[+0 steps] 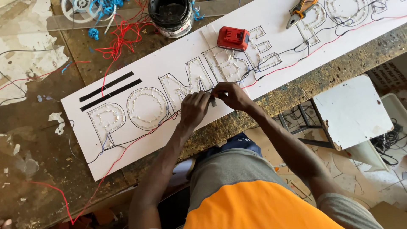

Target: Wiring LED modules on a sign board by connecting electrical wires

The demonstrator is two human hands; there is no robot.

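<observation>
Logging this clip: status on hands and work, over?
Both hands, left and right, pinching wires at white sign board. Red battery pack and pliers lie clear.

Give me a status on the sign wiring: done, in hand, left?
Done: the white sign board has its letter outlines filled with small lights and strung with red and black wire. In hand: left hand and right hand pinch something small and dark, unclear what. Left: loose wire tails trail off the board's edge.
</observation>
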